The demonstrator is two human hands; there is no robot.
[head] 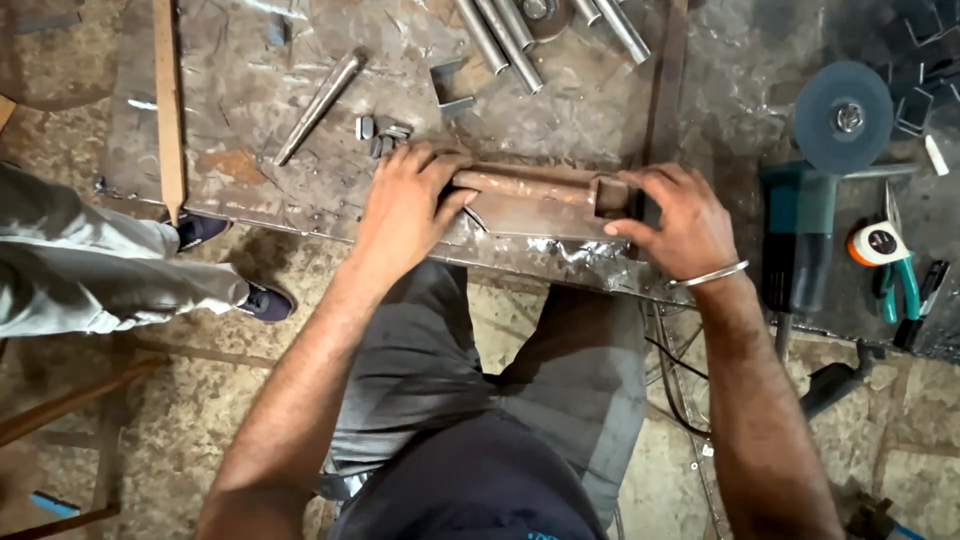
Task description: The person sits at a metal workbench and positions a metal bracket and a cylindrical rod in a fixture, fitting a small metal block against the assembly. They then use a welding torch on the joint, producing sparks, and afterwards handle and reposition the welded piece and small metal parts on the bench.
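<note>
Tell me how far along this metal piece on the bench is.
Both hands, left hand and right hand, hold a rusty square tube flat on the steel bench. Spatter marks the bench edge below it. The angle grinder lies untouched at the right; no finished joint shows.

Our left hand (408,203) and right hand (675,218) grip a rusty square tube (530,190) on the steel desk (250,100); angle grinder (815,190) at three o'clock.

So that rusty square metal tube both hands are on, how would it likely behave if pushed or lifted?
The rusty square tube looks like rigid steel, so it would probably stay stiff, not flex. Its flat faces lie on the metal table, so a push should make it slide, not roll like the round pipes. With the left hand and right hand at its ends, it seems fairly heavy.
</note>
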